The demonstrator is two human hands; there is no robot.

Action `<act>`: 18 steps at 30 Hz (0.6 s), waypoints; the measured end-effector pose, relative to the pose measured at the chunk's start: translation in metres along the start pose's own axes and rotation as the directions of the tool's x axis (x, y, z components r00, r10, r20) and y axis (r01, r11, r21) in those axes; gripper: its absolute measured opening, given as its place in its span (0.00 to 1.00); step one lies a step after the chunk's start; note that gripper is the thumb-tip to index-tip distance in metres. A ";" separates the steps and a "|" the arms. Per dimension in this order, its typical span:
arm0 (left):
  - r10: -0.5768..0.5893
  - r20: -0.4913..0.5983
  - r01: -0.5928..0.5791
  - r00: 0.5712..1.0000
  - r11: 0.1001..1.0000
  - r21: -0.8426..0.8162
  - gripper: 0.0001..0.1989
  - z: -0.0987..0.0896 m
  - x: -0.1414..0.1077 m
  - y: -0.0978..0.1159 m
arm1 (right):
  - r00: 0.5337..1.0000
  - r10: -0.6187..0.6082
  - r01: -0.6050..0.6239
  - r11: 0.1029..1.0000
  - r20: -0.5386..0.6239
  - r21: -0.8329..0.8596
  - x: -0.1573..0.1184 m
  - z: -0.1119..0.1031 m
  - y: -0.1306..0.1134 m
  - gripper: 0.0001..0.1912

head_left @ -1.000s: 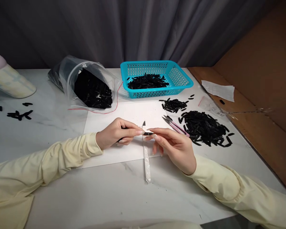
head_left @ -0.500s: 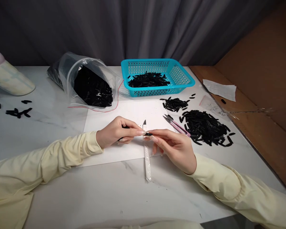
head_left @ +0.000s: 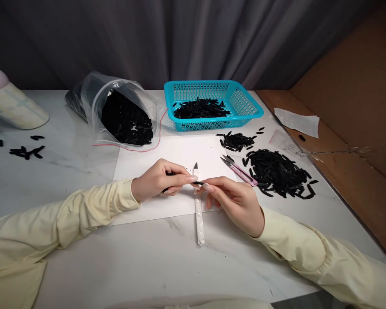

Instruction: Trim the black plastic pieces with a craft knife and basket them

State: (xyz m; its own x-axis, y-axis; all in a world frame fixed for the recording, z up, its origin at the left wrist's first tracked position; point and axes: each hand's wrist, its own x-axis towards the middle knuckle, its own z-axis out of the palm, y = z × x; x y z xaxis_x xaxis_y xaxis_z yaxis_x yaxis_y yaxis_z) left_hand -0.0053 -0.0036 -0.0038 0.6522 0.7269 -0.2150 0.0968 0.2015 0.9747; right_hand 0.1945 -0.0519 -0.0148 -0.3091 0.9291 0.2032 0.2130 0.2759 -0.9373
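A small thin black piece (head_left: 198,183) is pinched at its two ends between my left hand (head_left: 163,179) and my right hand (head_left: 236,201). More black pieces show in the curled fingers of my left hand. Beneath the fingertips lies a white-wrapped knife (head_left: 199,219), its dark blade pointing away from me. It rests partly on a white sheet (head_left: 141,206). Pink-handled snips (head_left: 239,171) lie beyond my right hand, beside a big pile of black pieces (head_left: 278,171) and a smaller pile (head_left: 236,141).
An open plastic bag (head_left: 94,98) of black pieces lies at the back left, next to a blue basket (head_left: 217,124) holding more. Several loose pieces (head_left: 27,152) and a pale bottle (head_left: 16,105) are far left. Cardboard (head_left: 347,103) stands at the right.
The black piece between my fingertips now looks thinner and slightly tilted, as if turned. Both hands have otherwise hardly moved, and the whole view has shifted slightly.
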 end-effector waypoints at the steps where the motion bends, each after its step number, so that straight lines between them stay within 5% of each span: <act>1: -0.001 -0.002 0.001 1.000 1.000 0.011 0.11 0.000 0.000 0.000 | 1.000 0.005 -0.005 1.000 0.011 -0.001 0.000 0.000 0.000 0.07; 18: 0.025 0.049 -0.029 0.998 0.996 0.086 0.14 0.002 0.000 0.000 | 0.993 0.063 -0.067 0.997 0.096 0.044 0.000 0.000 -0.002 0.12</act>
State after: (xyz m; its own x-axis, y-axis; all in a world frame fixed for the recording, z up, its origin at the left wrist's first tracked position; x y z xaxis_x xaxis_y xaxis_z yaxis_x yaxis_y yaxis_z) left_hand -0.0040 -0.0049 -0.0038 0.6904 0.6988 -0.1873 0.1418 0.1232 0.9822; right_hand 0.1938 -0.0527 -0.0128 -0.3823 0.9167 0.1160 0.1920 0.2017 -0.9605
